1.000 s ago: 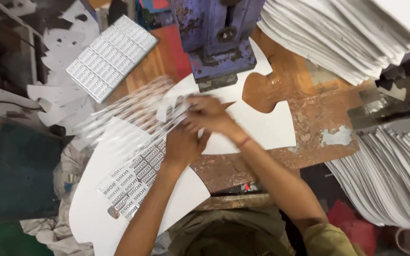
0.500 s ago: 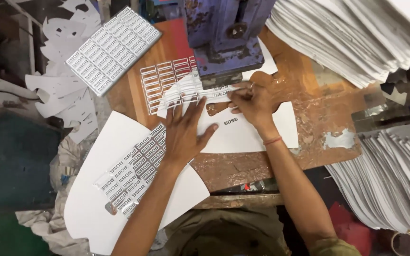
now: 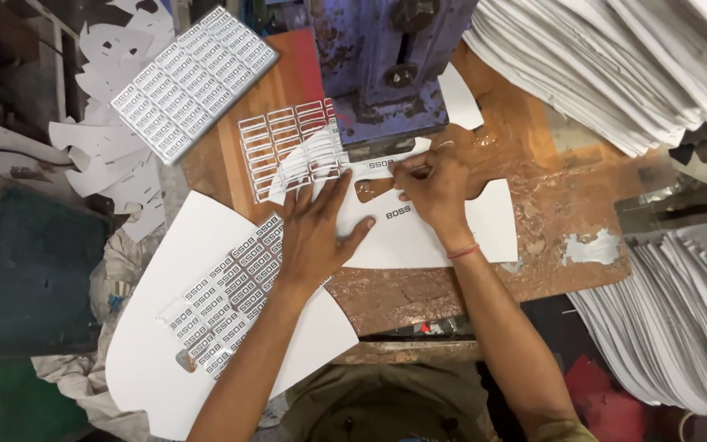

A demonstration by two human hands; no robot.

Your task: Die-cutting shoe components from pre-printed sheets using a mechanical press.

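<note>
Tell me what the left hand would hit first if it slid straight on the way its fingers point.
Probably the punched-out white label sheet just beyond the left hand; its fingertips already touch that sheet's edge.

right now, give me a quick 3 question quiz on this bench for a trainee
1. True or false: the left hand lies flat, fingers spread, on the white sheet.
2. What is the right hand doing? A) pinching a small label piece at the foot of the blue press B) lifting the paper stack C) resting off the bench
3. The punched-out label frame lies to which side of the press in the picture?

Key
1. True
2. A
3. Left, on the wooden board
</note>
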